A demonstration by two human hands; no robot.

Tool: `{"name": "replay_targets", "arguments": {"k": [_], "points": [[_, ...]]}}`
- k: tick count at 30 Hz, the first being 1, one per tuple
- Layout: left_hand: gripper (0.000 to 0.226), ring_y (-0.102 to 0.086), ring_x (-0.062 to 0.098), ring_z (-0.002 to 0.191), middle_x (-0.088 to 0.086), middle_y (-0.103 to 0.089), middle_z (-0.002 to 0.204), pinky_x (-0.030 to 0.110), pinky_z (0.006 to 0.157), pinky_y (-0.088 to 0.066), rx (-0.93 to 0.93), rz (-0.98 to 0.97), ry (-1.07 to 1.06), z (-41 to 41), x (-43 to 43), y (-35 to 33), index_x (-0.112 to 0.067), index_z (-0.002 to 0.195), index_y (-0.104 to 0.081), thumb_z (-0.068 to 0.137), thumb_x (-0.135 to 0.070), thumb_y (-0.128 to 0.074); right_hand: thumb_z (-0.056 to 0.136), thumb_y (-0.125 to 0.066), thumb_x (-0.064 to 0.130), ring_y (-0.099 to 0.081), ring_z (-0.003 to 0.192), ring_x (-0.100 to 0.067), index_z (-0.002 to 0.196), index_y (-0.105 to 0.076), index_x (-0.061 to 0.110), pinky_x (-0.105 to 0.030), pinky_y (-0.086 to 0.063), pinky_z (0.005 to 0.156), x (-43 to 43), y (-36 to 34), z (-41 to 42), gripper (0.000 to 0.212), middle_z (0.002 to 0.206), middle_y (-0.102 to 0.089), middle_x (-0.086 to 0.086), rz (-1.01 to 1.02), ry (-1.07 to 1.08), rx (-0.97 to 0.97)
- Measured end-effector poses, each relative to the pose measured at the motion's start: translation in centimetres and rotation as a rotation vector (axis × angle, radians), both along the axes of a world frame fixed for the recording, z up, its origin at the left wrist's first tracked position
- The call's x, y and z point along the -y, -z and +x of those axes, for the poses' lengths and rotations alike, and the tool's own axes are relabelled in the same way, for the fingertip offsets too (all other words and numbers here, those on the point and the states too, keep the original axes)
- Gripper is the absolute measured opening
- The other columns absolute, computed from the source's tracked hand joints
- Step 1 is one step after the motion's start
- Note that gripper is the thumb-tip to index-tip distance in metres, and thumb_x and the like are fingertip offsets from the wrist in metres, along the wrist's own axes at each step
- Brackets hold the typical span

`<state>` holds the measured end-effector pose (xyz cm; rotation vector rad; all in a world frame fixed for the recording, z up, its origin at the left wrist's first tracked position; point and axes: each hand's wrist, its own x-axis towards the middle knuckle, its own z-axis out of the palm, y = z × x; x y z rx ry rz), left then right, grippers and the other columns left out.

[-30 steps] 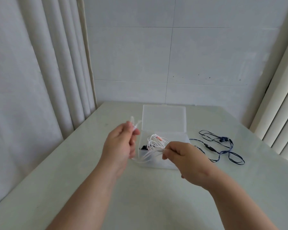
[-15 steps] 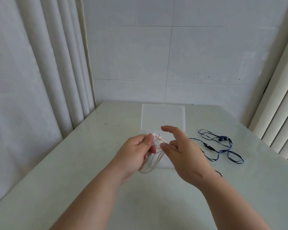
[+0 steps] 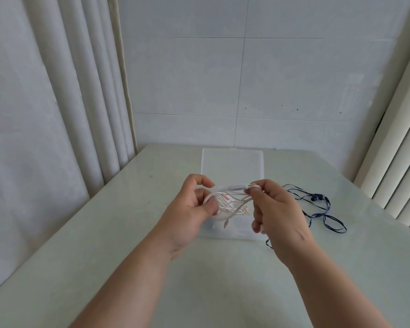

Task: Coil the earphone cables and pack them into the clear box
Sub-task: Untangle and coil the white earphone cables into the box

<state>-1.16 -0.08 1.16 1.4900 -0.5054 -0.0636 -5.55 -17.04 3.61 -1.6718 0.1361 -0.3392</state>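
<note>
I hold a white earphone cable (image 3: 232, 187) in both hands just above the clear box (image 3: 232, 229), whose lid (image 3: 232, 165) lies open behind it. My left hand (image 3: 192, 209) pinches loops of the white cable between thumb and fingers. My right hand (image 3: 275, 209) grips the cable's far end, stretching a short length between the hands. More white and pinkish cable (image 3: 230, 204) shows in the box behind the loops. A dark blue earphone cable (image 3: 322, 209) lies loose on the table to the right of the box.
The pale table (image 3: 104, 245) meets a white tiled wall at the back. White curtains (image 3: 57, 102) hang along the left edge, and vertical blinds (image 3: 400, 162) stand at the right.
Both hands have risen and drawn slightly apart over the box. My right hand went from open fingers to a pinch on the cable's end, pulling a length taut from the left hand.
</note>
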Motion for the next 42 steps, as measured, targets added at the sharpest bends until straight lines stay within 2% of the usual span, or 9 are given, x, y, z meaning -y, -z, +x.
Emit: {"name": "replay_targets", "arguments": {"k": [6, 14, 19, 22, 27, 31, 36, 39, 42], "points": [[0.018, -0.052, 0.003, 0.059, -0.016, -0.057, 0.06, 0.03, 0.068, -0.041, 0.035, 0.153, -0.271, 0.3, -0.1, -0.1, -0.024, 0.091, -0.064, 0.089, -0.007, -0.064, 0.096, -0.047, 0.009, -0.03, 0.036, -0.01, 0.077, -0.059, 0.011, -0.031, -0.034, 0.049, -0.2, -0.1, -0.1, 0.023, 0.042, -0.033, 0.01, 0.15, -0.041, -0.033], [0.026, -0.063, 0.017, 0.053, -0.004, -0.069, 0.065, 0.049, 0.07, -0.059, 0.053, 0.148, -0.337, 0.0, 0.2, -0.4, -0.03, 0.079, -0.075, 0.088, -0.007, -0.067, 0.087, -0.045, 0.008, -0.026, 0.038, -0.013, 0.054, -0.039, 0.017, -0.027, -0.028, 0.044, 0.1, 0.3, 0.0, 0.036, 0.046, -0.031, 0.006, 0.17, -0.078, -0.096], [0.027, -0.062, 0.018, 0.05, -0.001, -0.062, 0.068, 0.037, 0.058, -0.058, 0.082, 0.09, -0.386, -0.3, 0.1, -1.1, -0.032, 0.093, -0.069, 0.087, -0.006, -0.068, 0.092, -0.062, 0.032, -0.027, 0.036, -0.012, 0.06, -0.044, 0.016, -0.028, -0.029, 0.046, 0.3, 0.1, 0.0, 0.04, 0.043, -0.03, 0.008, 0.198, -0.118, -0.029], [0.022, -0.058, 0.017, 0.048, 0.0, -0.06, 0.073, 0.03, 0.049, -0.053, 0.081, 0.096, -0.394, -0.4, 0.5, -1.4, -0.026, 0.086, -0.068, 0.087, -0.004, -0.067, 0.092, -0.058, 0.041, -0.039, 0.036, -0.017, 0.067, -0.05, 0.013, -0.032, -0.035, 0.052, 0.6, 0.4, 0.3, 0.038, 0.047, -0.037, 0.002, -0.027, 0.018, 0.003], [0.024, -0.067, 0.017, 0.06, 0.003, -0.066, 0.071, 0.029, 0.063, -0.059, 0.009, 0.017, -0.327, 0.4, 1.0, -2.4, -0.019, 0.086, -0.072, 0.09, 0.002, -0.061, 0.096, -0.052, 0.042, -0.052, 0.047, -0.021, 0.079, -0.052, 0.009, -0.021, -0.039, 0.044, 1.4, -0.6, 1.4, 0.038, 0.056, -0.044, -0.003, -0.208, 0.127, 0.1], [0.028, -0.066, 0.015, 0.06, 0.007, -0.066, 0.075, 0.032, 0.068, -0.061, -0.033, 0.047, -0.328, 2.3, 1.6, -2.6, -0.017, 0.085, -0.071, 0.093, 0.005, -0.055, 0.097, -0.048, 0.045, -0.058, 0.054, -0.024, 0.083, -0.054, 0.007, -0.025, -0.036, 0.05, 2.4, -1.1, 3.6, 0.042, 0.058, -0.045, -0.002, -0.402, 0.143, 0.038], [0.017, -0.063, 0.012, 0.073, -0.003, -0.068, 0.079, 0.019, 0.071, -0.05, 0.111, 0.508, -0.444, 4.8, 2.4, -0.7, -0.016, 0.094, -0.076, 0.089, -0.006, -0.062, 0.096, -0.042, 0.039, -0.05, 0.059, -0.026, 0.07, -0.044, 0.01, -0.032, -0.036, 0.056, 3.3, -0.2, 6.1, 0.039, 0.061, -0.045, -0.005, -0.649, 0.07, -0.09], [0.019, -0.062, 0.015, 0.092, -0.009, -0.073, 0.093, 0.026, 0.08, -0.047, 0.271, 0.791, -0.539, 5.0, 2.3, -0.4, -0.028, 0.097, -0.075, 0.088, -0.016, -0.063, 0.098, -0.036, 0.033, -0.043, 0.063, -0.024, 0.07, -0.039, 0.013, -0.031, -0.033, 0.055, 2.9, -0.5, 6.7, 0.034, 0.07, -0.049, -0.003, -0.926, 0.003, -0.135], [0.019, -0.061, 0.017, 0.091, -0.01, -0.071, 0.087, 0.03, 0.076, -0.047, 0.242, 0.874, -0.516, 5.2, 1.9, -0.2, -0.033, 0.094, -0.066, 0.087, -0.016, -0.062, 0.101, -0.034, 0.033, -0.049, 0.076, -0.025, 0.083, -0.046, 0.014, -0.03, -0.033, 0.057, 2.6, -0.6, 6.8, 0.029, 0.088, -0.055, -0.005, -1.125, -0.079, -0.199]]}}
